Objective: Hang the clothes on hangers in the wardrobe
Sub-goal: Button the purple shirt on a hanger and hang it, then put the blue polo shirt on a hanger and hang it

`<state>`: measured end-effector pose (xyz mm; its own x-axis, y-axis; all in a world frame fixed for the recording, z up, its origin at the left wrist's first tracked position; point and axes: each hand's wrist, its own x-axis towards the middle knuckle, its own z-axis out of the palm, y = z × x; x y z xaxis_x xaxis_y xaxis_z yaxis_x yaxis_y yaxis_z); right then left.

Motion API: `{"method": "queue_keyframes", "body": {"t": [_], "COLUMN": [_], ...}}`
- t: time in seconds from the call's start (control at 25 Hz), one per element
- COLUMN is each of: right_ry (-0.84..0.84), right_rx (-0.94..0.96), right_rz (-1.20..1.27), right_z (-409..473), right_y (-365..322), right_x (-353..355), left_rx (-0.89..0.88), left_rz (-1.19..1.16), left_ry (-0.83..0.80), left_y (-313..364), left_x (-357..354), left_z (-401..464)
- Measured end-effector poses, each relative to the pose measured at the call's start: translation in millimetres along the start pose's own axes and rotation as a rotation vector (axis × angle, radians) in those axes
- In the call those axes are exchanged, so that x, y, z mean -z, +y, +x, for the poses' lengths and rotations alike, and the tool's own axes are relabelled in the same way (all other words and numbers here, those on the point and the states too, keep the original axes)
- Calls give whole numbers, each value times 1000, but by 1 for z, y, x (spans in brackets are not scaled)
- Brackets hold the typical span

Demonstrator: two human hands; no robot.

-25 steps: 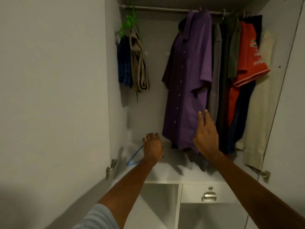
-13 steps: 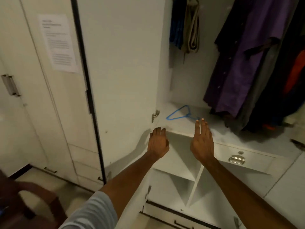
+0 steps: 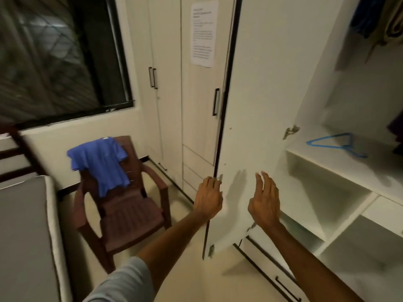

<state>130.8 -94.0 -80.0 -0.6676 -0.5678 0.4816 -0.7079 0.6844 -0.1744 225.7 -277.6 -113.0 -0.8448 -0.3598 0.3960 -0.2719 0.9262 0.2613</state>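
Both hands are held out in front of the person w/ nothing in them. The left hand (image 3: 208, 198) is seen from the back, fingers loosely bent, fingertips right at the edge of the open wardrobe door (image 3: 261, 105); can't tell if they touch it. The right hand (image 3: 265, 200) has fingers straight and slightly spread, palm turned inward, in front of the door's inner face.

A blue t-shirt (image 3: 101, 162) is draped over the backrest of a brown plastic chair (image 3: 122, 205), which stands on the floor below a dark window (image 3: 61, 55), well apart from both hands. A blue hanger (image 3: 333, 144) lies flat on the white shelf (image 3: 340, 168) inside the wardrobe, to the right of the door hinge (image 3: 291, 131). Some clothes hang at top right inside the wardrobe: a dark blue one (image 3: 366, 16) and, at the right edge, a bit of purple cloth (image 3: 397, 127).

A printed paper sheet (image 3: 202, 33) is stuck on the closed cupboard door left of the open one. A grey mattress (image 3: 24, 236) w/ a pale edge fills the lower left corner. A grey sleeve (image 3: 124, 284) covers the left upper arm.
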Motion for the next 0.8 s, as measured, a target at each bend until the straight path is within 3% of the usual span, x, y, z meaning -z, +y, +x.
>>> {"method": "queue_keyframes", "body": {"t": [0.16,0.44,0.8], "right_ry": [-78,-250,-287], "right_rx": [203,326,283], "right_rz": [71,172,256], "right_z": [-18,-9,52], "right_y": [-76,-199,-351], "right_x": [-27,-105,-210], "left_rx": [268,652,837], "left_rz": [53,109,50], "left_ry": [-1,30,9], "left_y": [-77,-218,-410], "left_x": [25,63,98], "left_z": [-69,-144,-141]}}
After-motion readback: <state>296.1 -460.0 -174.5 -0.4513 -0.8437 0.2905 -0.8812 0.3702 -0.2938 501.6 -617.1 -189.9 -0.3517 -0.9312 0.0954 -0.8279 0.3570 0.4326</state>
